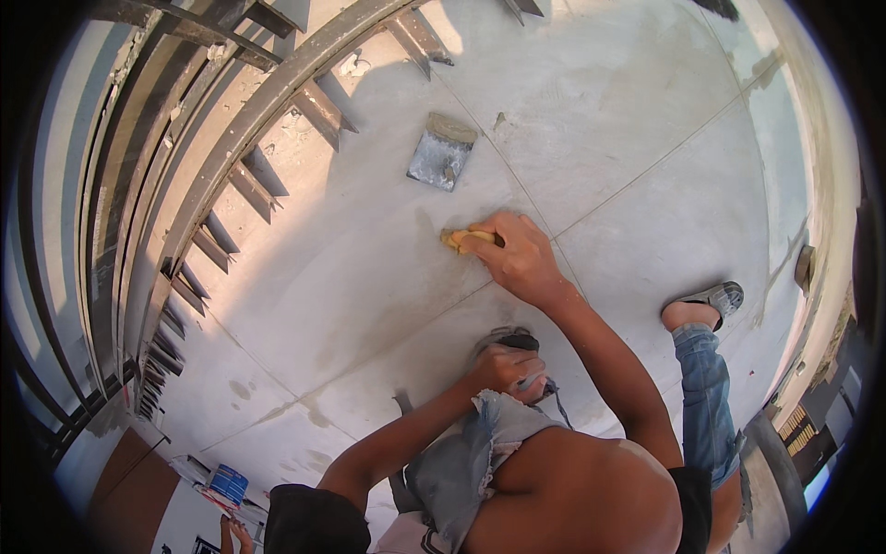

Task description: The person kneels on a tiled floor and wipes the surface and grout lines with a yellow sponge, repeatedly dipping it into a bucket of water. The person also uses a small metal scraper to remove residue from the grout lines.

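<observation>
My right hand point(524, 258) is closed around a small yellow sponge point(461, 238), pressing it onto the pale tiled floor point(637, 166) near a tile joint. Damp, brownish smears mark the floor around it. My left hand point(513, 371) is curled low beside my bent leg in torn jeans point(461, 466), next to my dusty shoe point(503, 335); whatever its fingers grip, if anything, cannot be made out. Beyond the sponge lies a squarish grey-blue tray-like piece point(441, 157) with a brownish band along its far edge and pale residue on it.
A dark metal railing frame point(263, 120) with short projecting bars curves along the left. My other foot, in a grey sandal point(720, 297), stands at right. A blue container point(227, 482) and another person's hand point(242, 534) appear at lower left. A pale ledge point(831, 138) bounds the right.
</observation>
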Demonstrator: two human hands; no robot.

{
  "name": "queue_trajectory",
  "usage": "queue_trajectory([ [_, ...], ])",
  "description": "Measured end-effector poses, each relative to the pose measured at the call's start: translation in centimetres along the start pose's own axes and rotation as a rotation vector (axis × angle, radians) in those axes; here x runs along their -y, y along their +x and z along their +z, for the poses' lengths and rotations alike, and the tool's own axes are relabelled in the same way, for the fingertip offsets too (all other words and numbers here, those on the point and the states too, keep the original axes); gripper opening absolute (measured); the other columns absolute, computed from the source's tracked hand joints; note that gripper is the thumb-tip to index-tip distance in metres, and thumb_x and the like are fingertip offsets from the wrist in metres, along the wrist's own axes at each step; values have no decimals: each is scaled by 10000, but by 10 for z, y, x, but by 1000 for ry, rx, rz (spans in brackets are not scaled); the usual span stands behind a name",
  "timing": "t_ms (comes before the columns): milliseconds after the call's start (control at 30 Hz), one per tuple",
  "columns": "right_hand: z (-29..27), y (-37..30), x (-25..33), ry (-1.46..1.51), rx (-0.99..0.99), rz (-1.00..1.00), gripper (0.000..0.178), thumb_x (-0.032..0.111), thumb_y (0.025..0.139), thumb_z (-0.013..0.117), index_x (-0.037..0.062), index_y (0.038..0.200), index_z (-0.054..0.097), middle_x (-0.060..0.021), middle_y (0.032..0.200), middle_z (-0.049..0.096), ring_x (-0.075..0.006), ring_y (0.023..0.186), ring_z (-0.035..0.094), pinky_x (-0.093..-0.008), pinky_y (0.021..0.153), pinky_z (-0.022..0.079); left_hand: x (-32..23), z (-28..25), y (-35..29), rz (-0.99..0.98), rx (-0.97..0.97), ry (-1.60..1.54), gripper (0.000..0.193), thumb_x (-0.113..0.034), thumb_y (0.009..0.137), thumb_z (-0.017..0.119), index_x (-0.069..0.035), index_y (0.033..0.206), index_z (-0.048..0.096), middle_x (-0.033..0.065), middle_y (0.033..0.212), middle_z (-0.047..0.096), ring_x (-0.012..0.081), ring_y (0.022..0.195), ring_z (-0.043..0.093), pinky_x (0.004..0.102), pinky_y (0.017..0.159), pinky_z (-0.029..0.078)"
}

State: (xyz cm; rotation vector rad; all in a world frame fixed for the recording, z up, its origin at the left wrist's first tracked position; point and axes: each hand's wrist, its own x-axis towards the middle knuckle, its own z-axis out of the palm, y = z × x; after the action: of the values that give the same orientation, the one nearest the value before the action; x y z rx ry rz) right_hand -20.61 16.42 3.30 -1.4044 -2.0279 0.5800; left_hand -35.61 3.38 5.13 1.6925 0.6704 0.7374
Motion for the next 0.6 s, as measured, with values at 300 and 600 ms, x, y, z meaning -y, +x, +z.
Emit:
queue_trajectory([
  [300,-123,65,-195,-442,-681,803,226,151,993,740,100,1193,832,-150,990,688,-296,876,686,-431,800,576,-13,2,18,-56,29,-38,86,-76,807,756,-73,876,705,67,682,621,264,548,616,370,520,500],
  [600,-74,119,-119,-93,-486,590,245,55,976,778,99,1212,831,-108,983,686,-230,856,683,-360,780,572,-10,6,10,-110,19,-35,110,-68,797,739,-90,902,714,27,709,658,198,539,631,352,517,497],
])
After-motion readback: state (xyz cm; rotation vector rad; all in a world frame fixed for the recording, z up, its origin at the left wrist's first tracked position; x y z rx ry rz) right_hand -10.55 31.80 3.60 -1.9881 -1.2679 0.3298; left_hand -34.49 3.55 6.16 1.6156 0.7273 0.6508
